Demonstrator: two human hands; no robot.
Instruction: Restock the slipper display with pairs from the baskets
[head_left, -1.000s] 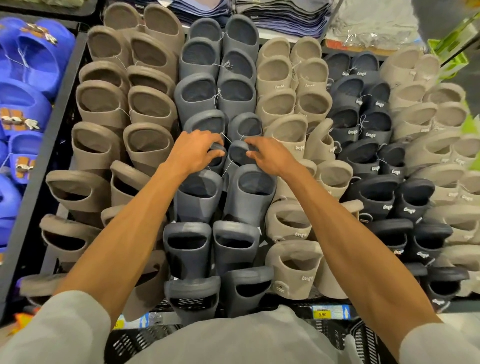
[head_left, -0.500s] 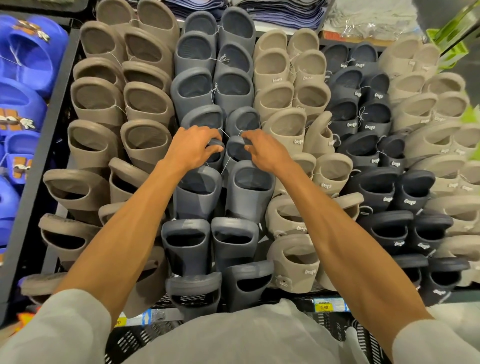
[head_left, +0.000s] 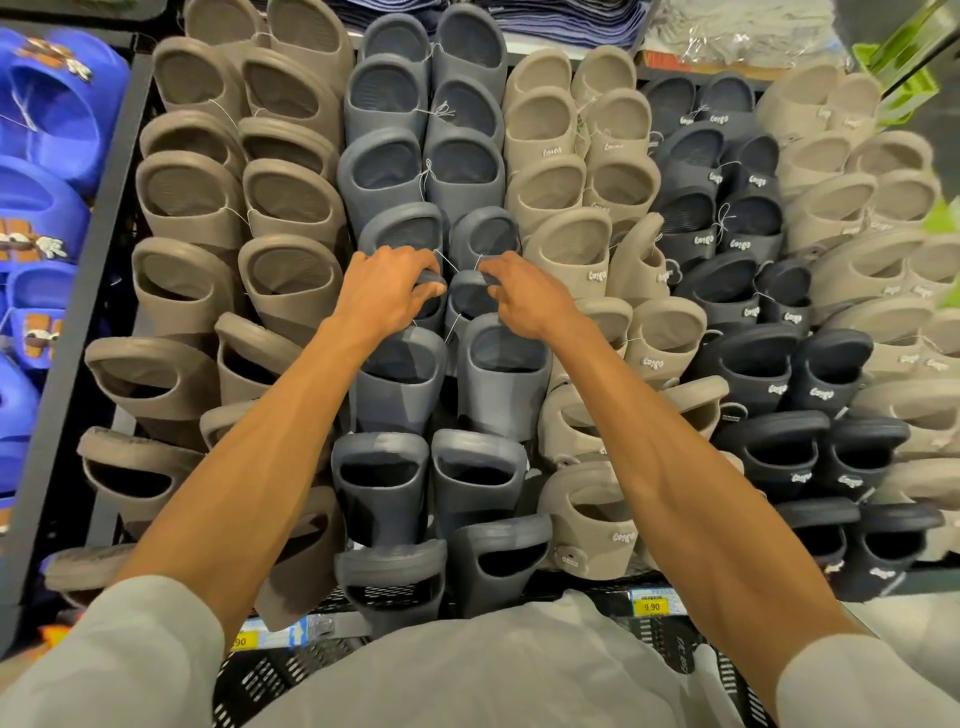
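Centre of frame, grey column of the slipper display. Both hands are on the same small grey pair, one hand to each half.

- Left hand: fingers curled over the strap edge of the left slipper, gripping it. Most of that slipper is hidden under my knuckles.
- Right hand: fingertips hooked on the rim of the right slipper, a light pinch rather than a full grasp (the thumb is out of sight, so I can't say how firm).

The relation that matters is that the pair lies between my two hands, inboard of both sets of fingers. Its long axis runs up and down the frame, in line with the column. Neither hand is nearer – they meet on it evenly.

It is wedged between the grey slippers above and the larger grey pair below, touching both. A tan column crowds it on the left and a beige column on the right.

Judgement – the next move is to seat it along that axis, pushing both halves together so that the white tie string doesn't snag. The black mesh basket sits at the bottom edge.
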